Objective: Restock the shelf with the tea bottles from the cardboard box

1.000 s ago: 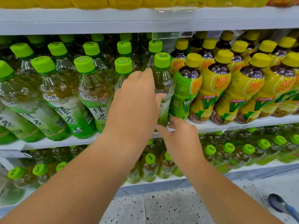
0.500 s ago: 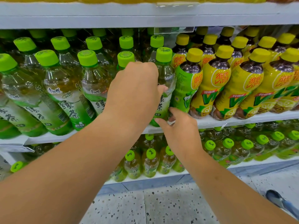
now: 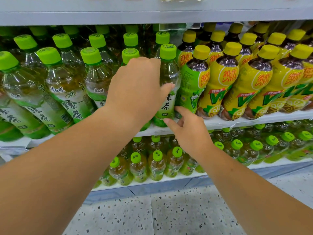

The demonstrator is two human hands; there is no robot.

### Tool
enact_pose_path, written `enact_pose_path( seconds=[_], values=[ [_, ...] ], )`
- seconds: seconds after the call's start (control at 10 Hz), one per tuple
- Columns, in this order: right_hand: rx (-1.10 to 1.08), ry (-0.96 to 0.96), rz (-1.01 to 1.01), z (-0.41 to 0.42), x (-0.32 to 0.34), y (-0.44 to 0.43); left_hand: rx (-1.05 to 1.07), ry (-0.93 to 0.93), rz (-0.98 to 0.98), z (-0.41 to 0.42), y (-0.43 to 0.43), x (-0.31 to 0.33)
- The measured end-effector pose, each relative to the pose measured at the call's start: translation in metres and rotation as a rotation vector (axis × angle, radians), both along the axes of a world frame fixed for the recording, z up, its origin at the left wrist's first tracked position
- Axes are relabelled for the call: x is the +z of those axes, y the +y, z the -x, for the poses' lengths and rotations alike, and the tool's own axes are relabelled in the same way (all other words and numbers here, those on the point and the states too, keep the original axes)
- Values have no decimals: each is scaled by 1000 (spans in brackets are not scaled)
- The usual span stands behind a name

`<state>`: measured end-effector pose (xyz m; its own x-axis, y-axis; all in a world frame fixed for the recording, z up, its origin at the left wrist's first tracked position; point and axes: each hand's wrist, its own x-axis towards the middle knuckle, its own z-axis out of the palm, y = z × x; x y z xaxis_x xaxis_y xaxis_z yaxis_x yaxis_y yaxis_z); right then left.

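Three white shelves (image 3: 101, 14) stand above a speckled floor (image 3: 169, 211). At the front edge of the middle shelf (image 3: 254, 118), the tea bottle (image 3: 167, 102) stands between green-capped bottles (image 3: 64, 85) and yellow-capped bottles (image 3: 259, 82). The left hand (image 3: 135, 89) wraps round its body, thumb across the label. The right hand (image 3: 191, 133), fingers loosely spread, touches its base.

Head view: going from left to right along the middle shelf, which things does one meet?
First the green-capped tea bottles → left hand → green tea bottle that it grips → green-labelled bottle with yellow cap → yellow lemon tea bottles.
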<state>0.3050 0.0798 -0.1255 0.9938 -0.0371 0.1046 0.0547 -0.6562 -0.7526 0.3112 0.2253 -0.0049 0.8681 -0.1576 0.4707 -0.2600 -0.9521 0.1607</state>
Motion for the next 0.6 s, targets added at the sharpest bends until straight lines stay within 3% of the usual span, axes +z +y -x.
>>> enact_pose_path(
  seconds=[0.4, 0.6],
  values=[
    [0, 159, -130, 11, 6, 0, -70, 71, 209, 13, 0, 8],
    [-51, 242, -262, 39, 17, -2, -110, 242, 448, 45, -2, -4]
  ],
)
